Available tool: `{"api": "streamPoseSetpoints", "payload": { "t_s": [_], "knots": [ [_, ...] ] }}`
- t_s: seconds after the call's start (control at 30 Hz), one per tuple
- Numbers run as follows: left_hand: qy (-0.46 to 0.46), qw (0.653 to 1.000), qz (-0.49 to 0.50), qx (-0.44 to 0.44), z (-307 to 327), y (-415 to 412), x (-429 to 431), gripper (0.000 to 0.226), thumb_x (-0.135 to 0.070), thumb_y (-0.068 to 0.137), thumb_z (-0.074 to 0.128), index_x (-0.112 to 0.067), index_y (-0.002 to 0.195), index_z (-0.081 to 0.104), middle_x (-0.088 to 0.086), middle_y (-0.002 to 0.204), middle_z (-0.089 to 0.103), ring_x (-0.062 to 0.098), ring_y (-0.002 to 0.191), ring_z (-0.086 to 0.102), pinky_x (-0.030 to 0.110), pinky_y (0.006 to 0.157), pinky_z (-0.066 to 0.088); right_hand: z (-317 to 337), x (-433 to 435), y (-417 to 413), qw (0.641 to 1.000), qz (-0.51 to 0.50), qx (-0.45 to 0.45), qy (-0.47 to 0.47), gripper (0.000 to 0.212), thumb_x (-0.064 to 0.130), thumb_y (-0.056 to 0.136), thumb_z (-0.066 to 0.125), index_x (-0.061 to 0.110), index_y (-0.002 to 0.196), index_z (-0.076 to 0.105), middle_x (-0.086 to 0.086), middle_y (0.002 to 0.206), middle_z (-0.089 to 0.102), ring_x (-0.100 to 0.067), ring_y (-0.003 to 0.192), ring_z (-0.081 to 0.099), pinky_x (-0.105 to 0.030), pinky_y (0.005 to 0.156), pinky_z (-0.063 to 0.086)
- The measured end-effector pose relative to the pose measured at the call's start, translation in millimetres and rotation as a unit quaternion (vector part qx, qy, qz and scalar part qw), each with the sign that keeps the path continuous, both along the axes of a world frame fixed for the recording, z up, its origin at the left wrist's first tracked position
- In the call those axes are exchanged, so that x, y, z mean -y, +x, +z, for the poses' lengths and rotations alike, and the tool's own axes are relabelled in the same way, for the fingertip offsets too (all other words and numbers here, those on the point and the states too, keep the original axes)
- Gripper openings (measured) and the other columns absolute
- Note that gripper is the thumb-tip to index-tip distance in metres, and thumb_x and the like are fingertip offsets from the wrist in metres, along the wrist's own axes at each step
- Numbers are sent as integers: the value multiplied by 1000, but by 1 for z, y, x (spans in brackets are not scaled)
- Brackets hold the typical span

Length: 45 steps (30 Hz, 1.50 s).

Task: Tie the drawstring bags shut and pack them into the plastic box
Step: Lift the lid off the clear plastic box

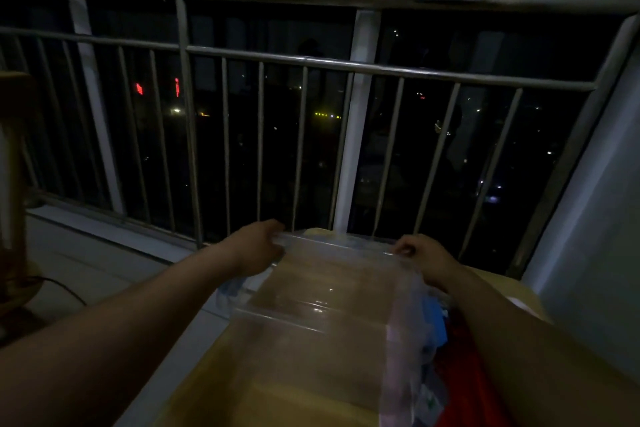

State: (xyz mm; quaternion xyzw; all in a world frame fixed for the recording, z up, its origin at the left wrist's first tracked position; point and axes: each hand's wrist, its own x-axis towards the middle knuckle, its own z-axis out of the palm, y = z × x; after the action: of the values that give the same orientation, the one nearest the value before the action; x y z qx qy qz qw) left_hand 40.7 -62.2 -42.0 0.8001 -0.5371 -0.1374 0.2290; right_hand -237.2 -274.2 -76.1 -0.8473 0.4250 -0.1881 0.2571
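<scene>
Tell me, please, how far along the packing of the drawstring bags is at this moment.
Done: nothing looks packed; the plastic box seems empty, the yellowish table showing through it. In hand: the left hand and right hand both grip the box's far rim. Left: the bags heaped beside its right wall lie outside; the dim light hides whether they are tied.

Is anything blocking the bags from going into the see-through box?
Nothing visible does. The clear plastic box looks empty, and the pile of red, blue and see-through bags lies right against its right side. The left hand and right hand grip its far rim.
</scene>
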Motion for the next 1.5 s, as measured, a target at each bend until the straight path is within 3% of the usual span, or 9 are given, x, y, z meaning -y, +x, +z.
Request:
{"api": "streamPoseSetpoints", "payload": {
  "t_s": [0.17, 0.33, 0.6, 0.73, 0.93, 1.03, 1.17, 1.3, 1.5],
  "knots": [
    [-12, 1000, 16, -19, -2, 3, -6, 63, -27, 102, 61, -21, 159, 35, 8, 152, 51, 25, 134, 53, 30, 100, 41, -5, -5, -6, 995, -15, 39, 92, 21, 8, 98, 65, 19, 114, 73, -5, 117, 68, -21, 102, 65, -21, 76, 53],
    [-33, 998, 50, -30, -3, 7, -22, 32, -48, 98, 60, -25, 120, 62, 2, 114, 69, 13, 95, 63, 32, 80, 48, 30, -46, -18, 957, -145, 216, 129, 19, 20, 104, 54, 14, 109, 71, -15, 113, 70, -30, 99, 66, -45, 88, 56],
    [-60, 988, 108, -94, -12, -14, -65, 26, -22, 104, 51, -8, 123, 61, 14, 111, 65, 31, 96, 63, 37, 77, 49, -2, -133, -26, 978, -135, 117, 106, 61, 26, 96, 61, 20, 154, 42, -5, 142, 60, -27, 122, 61, -33, 95, 49],
    [-108, 969, 172, -139, -19, -24, -80, 36, -18, 105, 46, -9, 139, 52, 19, 135, 57, 38, 112, 59, 44, 90, 51, 13, -136, -24, 985, -158, 68, 5, 49, 32, 101, 57, 14, 147, 52, -11, 147, 54, -33, 128, 56, -39, 105, 48],
    [-217, 890, 317, -246, -26, -87, -111, 52, -27, 107, 43, -33, 157, 34, 13, 158, 25, 45, 136, 38, 54, 110, 37, 35, -192, 9, 981, -82, 72, -161, 23, 35, 101, 49, 23, 93, 68, 3, 94, 61, -21, 83, 63, -36, 71, 50],
    [-212, 938, 228, -152, -45, -111, -133, 43, -40, 105, 41, -33, 147, 45, 11, 145, 44, 35, 126, 51, 52, 103, 47, 22, -225, 26, 992, 10, 3, -125, 50, 49, 104, 45, 16, 69, 60, 0, 69, 57, -14, 64, 56, -33, 58, 42],
    [-248, 949, 110, 161, -40, -111, -163, 30, -51, 102, 44, -40, 116, 68, -7, 120, 54, 18, 115, 49, 40, 98, 42, 19, -229, 13, 992, -18, -33, -117, 46, 42, 101, 49, 11, 70, 61, -6, 76, 58, -23, 73, 59, -34, 63, 43],
    [-205, 955, -78, 198, -29, -115, -165, 53, -75, 96, 30, -43, 116, 67, -20, 113, 56, 5, 116, 50, 33, 112, 25, 26, -224, -5, 994, 11, -30, -106, 31, 33, 100, 52, 9, 84, 64, -8, 93, 60, -24, 85, 58, -40, 77, 50],
    [-200, 953, -89, 210, -41, -135, -150, 54, -74, 93, 27, -39, 108, 65, -12, 101, 52, 16, 100, 54, 35, 87, 34, 18, -234, -46, 982, -66, 129, -120, 21, 32, 103, 56, 21, 118, 66, 6, 119, 57, -13, 104, 58, -26, 82, 38]
  ]
}}
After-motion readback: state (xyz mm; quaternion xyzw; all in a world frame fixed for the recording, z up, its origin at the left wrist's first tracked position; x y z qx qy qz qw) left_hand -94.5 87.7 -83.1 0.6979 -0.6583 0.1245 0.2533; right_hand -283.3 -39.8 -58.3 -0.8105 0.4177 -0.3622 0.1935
